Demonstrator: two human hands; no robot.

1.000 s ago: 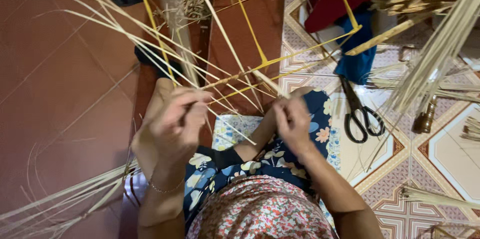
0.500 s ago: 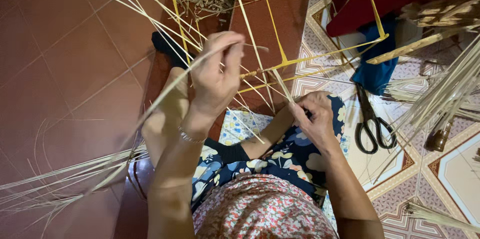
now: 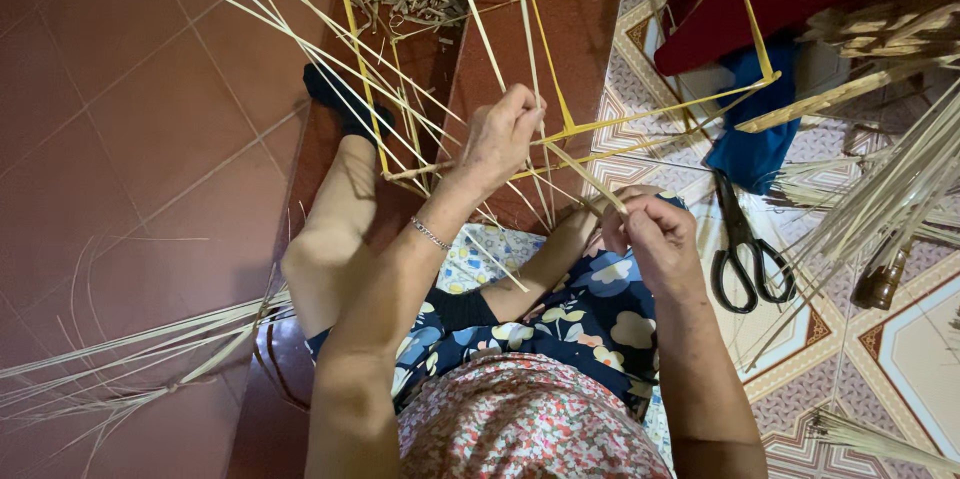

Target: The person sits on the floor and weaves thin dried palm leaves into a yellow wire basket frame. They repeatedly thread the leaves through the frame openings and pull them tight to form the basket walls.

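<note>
Bamboo strips [image 3: 560, 154], left hand [image 3: 500, 139] raised, pinching

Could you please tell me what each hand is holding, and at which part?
Left hand pinches a pale strip by the yellow frame; right hand pinches another strip's lower end.

Left hand [image 3: 503, 137] and right hand [image 3: 650, 231] pinch bamboo strips [image 3: 420, 114] at yellow frame [image 3: 560, 124].

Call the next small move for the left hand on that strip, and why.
Probably draw the pale strip on through and down toward the yellow frame. The left hand pinches it raised above the frame's near bar, its long end slanting up and away, while the right hand pinches the woven strips at the near edge, seemingly steadying them.
</note>
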